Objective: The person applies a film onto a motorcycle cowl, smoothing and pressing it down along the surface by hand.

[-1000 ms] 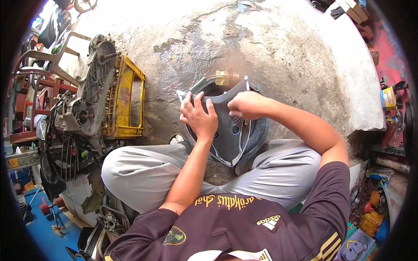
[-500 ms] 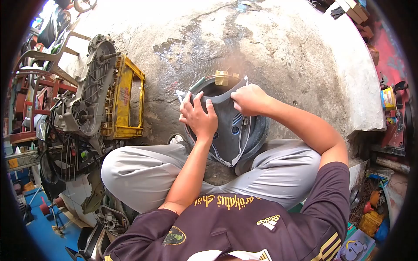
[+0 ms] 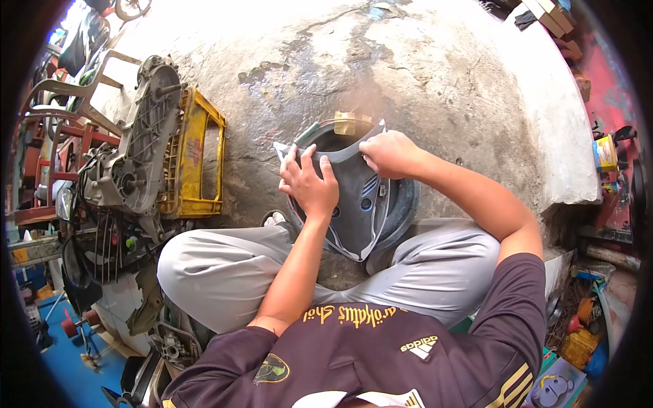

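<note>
A dark grey plastic motorcycle panel, pale along its edges and tapering to a point toward me, rests tilted over a round black tub between my legs. Its wide end faces away from me. My left hand holds the panel's upper left part, fingers spread over the surface. At the upper right corner, my right hand is closed against the panel's edge. Whatever is inside those curled fingers is hidden. Behind the panel, a yellowish block sits at the tub's far rim.
Left of me, a metal engine casing leans against a yellow crate. Reddish chairs stand beyond it. A raised white ledge runs along the right, with tools and parts nearby. Wet patches mark the concrete floor.
</note>
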Demonstrator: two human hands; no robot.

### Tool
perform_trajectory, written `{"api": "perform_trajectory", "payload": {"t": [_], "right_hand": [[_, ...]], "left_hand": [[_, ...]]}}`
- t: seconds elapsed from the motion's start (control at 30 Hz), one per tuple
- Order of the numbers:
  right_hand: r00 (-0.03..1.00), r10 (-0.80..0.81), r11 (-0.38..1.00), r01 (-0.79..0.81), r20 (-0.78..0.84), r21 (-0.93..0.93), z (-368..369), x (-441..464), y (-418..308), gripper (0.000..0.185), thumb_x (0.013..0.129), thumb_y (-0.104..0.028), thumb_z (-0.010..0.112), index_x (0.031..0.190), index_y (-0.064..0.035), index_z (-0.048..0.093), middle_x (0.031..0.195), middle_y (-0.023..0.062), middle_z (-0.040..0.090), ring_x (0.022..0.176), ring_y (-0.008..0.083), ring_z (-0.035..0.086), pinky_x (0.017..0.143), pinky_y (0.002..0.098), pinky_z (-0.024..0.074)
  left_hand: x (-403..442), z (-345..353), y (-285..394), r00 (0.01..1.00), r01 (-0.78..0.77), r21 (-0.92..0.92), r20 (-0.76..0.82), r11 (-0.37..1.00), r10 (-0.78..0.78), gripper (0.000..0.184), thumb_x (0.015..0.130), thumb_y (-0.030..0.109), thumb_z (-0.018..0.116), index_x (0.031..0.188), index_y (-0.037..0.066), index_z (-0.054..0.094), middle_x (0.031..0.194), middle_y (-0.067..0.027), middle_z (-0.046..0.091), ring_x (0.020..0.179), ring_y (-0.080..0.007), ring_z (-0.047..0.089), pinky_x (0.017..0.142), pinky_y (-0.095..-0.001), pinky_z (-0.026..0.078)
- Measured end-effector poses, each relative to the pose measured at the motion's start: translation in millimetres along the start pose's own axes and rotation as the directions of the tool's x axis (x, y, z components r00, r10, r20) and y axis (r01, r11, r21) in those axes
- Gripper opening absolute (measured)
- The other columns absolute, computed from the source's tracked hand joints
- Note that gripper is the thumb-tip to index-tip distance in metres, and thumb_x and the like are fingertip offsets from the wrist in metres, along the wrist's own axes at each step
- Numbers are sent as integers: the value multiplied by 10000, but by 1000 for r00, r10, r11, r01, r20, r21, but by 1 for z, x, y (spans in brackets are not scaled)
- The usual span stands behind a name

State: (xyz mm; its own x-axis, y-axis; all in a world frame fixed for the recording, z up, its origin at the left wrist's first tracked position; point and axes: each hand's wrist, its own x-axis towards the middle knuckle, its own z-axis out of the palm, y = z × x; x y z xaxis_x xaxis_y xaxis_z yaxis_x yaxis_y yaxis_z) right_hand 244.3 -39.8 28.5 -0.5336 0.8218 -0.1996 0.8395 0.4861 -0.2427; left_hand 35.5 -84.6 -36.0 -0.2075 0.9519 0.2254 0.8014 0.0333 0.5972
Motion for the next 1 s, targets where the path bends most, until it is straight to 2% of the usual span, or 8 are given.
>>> {"api": "perform_trajectory", "payload": {"t": [0.07,0.13,0.27,0.43,0.57,0.63,0.67,1.0], "right_hand": [[1000,10,1000,-10,17,-2,-1,-1,-8,204,900,-195,644,895,-11,731,880,201,754,869,396,752,780,507,596],[951,-11,1000,17,308,-15,-14,-1,-27,211,896,-187,641,901,-3,743,874,212,755,870,403,754,778,512,598],[922,-17,998,-6,388,60,-11,-1,-35,217,884,-194,656,927,-7,757,882,234,750,879,415,751,791,514,597],[987,55,997,-64,153,52,-7,-2,-16,222,946,-237,641,922,-29,715,904,219,735,898,429,722,838,533,568],[988,27,997,-37,151,63,-2,-3,-18,227,948,-237,640,936,-23,717,902,217,737,901,431,723,830,534,570],[916,-30,986,-39,399,164,-13,-4,-34,226,912,-200,641,981,-16,755,932,237,757,919,409,749,828,516,588],[908,-70,988,5,413,157,-10,-2,-39,235,911,-201,639,992,-19,763,930,232,762,910,413,749,825,514,589],[977,-21,987,-14,214,160,-5,-5,-25,224,943,-257,655,939,-42,716,861,219,731,881,437,720,804,535,569]], "left_hand": [[0,0,0,1000,0,-2,0,1000,0,398,961,342,666,1339,218,677,1541,-103,501,1460,-338,383,1137,-601,255],[0,-1,1,1000,5,-2,4,1000,-5,394,961,339,665,1335,218,679,1540,-102,502,1459,-337,384,1134,-604,255],[0,-1,0,1000,0,10,0,1000,0,389,961,337,663,1331,217,682,1540,-100,502,1456,-337,387,1132,-603,255],[0,-1,1,1000,9,7,1,1000,-9,384,967,351,658,1328,220,685,1540,-93,503,1458,-338,384,1133,-602,254],[0,-2,1,1000,13,6,8,1000,-13,387,969,352,654,1331,220,684,1543,-96,502,1461,-339,379,1141,-600,248],[0,-2,1,1000,12,0,15,1000,-12,389,970,348,652,1336,218,682,1549,-101,498,1464,-341,376,1147,-597,245],[1,-2,1,1000,12,2,15,1000,-12,389,970,348,652,1336,218,682,1549,-101,498,1464,-341,376,1147,-597,245],[1,-2,1,1000,10,1,9,1000,-10,390,968,346,653,1334,213,682,1547,-103,501,1464,-339,377,1143,-591,251]]}}
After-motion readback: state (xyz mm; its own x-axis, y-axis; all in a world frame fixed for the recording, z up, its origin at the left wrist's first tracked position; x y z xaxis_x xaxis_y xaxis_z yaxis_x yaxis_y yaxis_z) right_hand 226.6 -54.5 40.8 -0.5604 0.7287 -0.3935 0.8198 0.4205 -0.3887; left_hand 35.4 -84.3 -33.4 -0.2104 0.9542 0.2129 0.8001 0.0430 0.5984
